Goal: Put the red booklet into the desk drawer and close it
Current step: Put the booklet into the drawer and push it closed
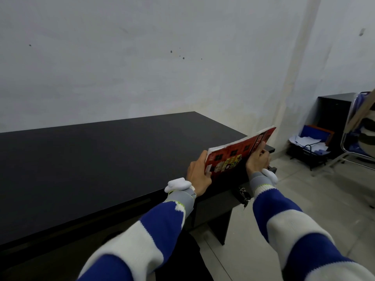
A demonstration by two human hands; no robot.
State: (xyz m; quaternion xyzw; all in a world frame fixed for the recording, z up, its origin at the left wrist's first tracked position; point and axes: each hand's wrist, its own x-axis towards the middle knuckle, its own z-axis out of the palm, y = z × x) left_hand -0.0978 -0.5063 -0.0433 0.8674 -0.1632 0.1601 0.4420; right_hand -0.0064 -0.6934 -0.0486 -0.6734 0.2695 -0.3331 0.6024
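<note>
The red booklet [235,154] has small pictures on its cover and is tilted up on its near edge, above the right end of the black desk [101,169]. My left hand [197,173] grips its left edge. My right hand [257,159] holds its right part, fingers on the cover. Under the desk's right front edge a dark drawer front [215,207] shows, with keys hanging from a lock [243,196]. Whether the drawer is pulled out is hidden behind my hands and the booklet.
A pale wall stands behind the desk. To the right, on the tiled floor [304,199], are a black cabinet [332,114], a low rack with blue folders and papers [312,140], and a metal chair frame [355,151].
</note>
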